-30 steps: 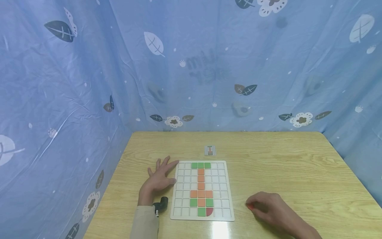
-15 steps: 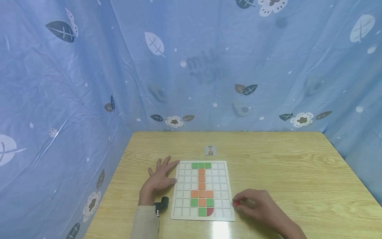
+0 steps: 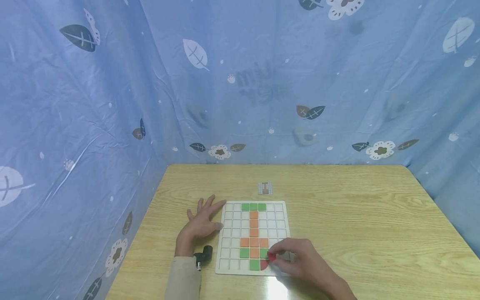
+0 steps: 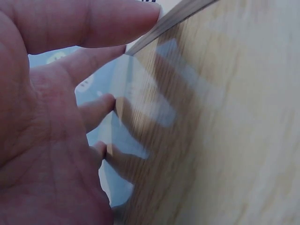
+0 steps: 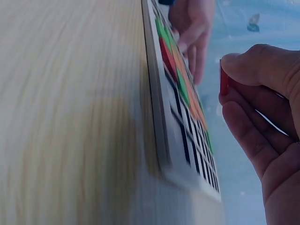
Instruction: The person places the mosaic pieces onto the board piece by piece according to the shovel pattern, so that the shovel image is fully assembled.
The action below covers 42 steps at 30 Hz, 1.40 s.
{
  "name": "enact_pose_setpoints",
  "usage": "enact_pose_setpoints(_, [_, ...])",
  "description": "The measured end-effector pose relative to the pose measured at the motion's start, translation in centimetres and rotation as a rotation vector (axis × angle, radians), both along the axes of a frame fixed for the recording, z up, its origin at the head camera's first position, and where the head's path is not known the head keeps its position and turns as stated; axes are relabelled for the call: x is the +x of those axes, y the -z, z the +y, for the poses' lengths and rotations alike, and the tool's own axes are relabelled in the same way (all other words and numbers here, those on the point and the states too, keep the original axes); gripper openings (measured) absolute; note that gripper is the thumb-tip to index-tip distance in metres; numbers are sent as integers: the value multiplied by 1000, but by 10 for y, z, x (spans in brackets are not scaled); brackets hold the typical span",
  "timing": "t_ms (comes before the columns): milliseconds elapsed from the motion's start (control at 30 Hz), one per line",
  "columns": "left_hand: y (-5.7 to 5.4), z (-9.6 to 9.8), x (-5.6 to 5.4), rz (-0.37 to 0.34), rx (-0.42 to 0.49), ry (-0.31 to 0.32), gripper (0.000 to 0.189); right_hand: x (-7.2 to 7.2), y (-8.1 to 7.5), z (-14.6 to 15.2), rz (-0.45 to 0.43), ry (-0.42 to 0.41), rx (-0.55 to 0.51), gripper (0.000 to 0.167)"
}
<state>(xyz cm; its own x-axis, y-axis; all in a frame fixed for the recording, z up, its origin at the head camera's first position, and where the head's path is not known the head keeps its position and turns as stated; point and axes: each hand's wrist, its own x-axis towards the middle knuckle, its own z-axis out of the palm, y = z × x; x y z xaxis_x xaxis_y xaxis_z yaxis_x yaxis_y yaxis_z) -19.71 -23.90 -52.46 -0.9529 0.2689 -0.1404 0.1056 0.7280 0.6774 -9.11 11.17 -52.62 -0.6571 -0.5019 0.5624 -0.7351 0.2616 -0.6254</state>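
Observation:
A white grid board (image 3: 233, 233) lies on the table, with green, orange and red tiles set in its cells. Spread beside its left edge, my left hand (image 3: 200, 225) touches the rim with thumb and index finger; the left wrist view shows the thumb (image 4: 93, 23) against the board's side. Over the board's lower right part, my right hand (image 3: 300, 258) pinches a small red tile (image 5: 224, 79) between thumb and fingers. Just left of that pinch, a red quarter-round tile (image 3: 263, 264) sits in the bottom row, next to a green tile (image 3: 254, 264).
Behind the board lies a small pattern card (image 3: 265, 188). A black wrist device (image 3: 204, 254) is on the left wrist. The wooden table (image 3: 356, 200) extends to the right, and a blue printed curtain (image 3: 240, 83) hangs around its back and sides.
My right hand has moved left with the red tile, from the bare table right of the board to above the board's lower rows. My left hand stays at the board's edge.

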Motion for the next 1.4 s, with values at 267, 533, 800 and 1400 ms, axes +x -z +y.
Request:
enact_pose_setpoints(267, [1,0,0,-2,-10,0,82,-1,-1,-28,-64,-78,-6,27])
enact_pose_setpoints(533, [-1,1,0,4,-8,6,82,-6,-2,-51,-61,-113,48,24])
enact_pose_setpoints(800, [-2,0,0,6,-19,5,83,-1,-2,-65,-228,-80,88,26])
enact_pose_setpoints(1400, [-3,0,0,-1,-25,14,83,-5,1,-75,4,-24,235,21])
